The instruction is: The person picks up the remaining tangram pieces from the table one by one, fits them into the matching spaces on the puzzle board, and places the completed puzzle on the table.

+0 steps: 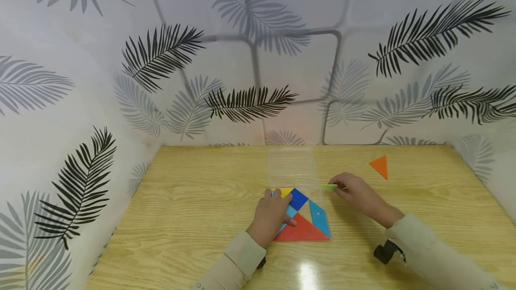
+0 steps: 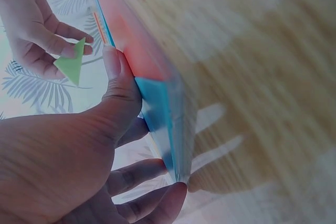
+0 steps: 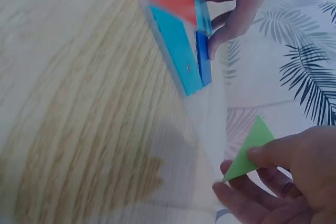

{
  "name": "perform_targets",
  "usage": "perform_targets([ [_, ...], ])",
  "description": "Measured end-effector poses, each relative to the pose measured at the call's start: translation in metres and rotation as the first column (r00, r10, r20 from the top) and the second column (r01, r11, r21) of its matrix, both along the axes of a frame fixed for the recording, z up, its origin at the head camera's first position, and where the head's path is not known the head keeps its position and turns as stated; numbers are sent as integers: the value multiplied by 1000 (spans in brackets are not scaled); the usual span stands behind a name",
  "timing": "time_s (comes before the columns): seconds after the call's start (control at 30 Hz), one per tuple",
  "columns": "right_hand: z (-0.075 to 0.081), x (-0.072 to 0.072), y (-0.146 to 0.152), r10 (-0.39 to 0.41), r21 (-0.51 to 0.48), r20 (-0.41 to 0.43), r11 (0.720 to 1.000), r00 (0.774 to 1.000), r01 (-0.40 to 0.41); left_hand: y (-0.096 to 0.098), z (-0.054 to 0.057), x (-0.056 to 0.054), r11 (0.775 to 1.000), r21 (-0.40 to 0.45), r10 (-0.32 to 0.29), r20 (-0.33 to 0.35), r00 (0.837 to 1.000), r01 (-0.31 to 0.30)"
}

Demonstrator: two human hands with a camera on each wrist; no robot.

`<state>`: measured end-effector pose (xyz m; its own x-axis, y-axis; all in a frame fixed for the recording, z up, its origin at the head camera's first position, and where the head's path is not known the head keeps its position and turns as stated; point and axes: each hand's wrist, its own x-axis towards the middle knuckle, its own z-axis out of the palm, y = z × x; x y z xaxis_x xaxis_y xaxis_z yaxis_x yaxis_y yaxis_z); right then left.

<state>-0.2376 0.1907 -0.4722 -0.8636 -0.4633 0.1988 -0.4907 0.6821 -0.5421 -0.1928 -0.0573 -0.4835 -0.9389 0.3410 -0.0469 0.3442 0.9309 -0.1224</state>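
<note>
My left hand [image 1: 272, 216] rests on coloured pieces [image 1: 300, 232] already set in the clear case [image 1: 293, 167], my right grip [image 1: 350, 189] pinches the green triangle [image 3: 249, 153] just beside it, and the orange triangle [image 1: 380, 165] lies apart on the surface [image 1: 181, 200], so two seem left.

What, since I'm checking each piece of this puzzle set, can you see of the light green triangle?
The light green triangle is a thin, flat, plain piece, perhaps plastic or foam. The right hand pinches it between thumb and fingers, which hide part of it. Both wrist views show its broad face; the head view shows it nearly edge-on, as a sliver close to the right edge of the open clear case. Whether it touches the case is unclear.
</note>
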Motion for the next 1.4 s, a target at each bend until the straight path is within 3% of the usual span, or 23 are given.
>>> perform_targets([
  [0.27, 5, 7, -9, 161, 35, 11, 986, 987, -161, 0, -1, 0, 1000, 6, -1, -5, 1000, 1],
  [0.4, 4, 10, -12, 180, 16, 26, 984, 983, -180, 1, -2, 0, 1000, 11, -1, -3, 1000, 1],
  [0.7, 1, 19, -13, 227, -95, 90, 971, 970, -218, 8, -4, 12, 999, 15, 31, -3, 1000, -31],
  [1.0, 0, 22, -24, 330, -146, 66, 937, 942, -318, 11, -4, 24, 1000, 24, 21, -87, 996, -19],
  [1.17, -3, 18, -33, 335, -129, 81, 937, 939, -324, 11, -1, 25, 1000, 18, 20, -88, 996, -18],
  [1.4, -11, 16, -45, 245, -110, 92, 966, 965, -234, 11, 1, 23, 999, 22, 28, -42, 999, -27],
])
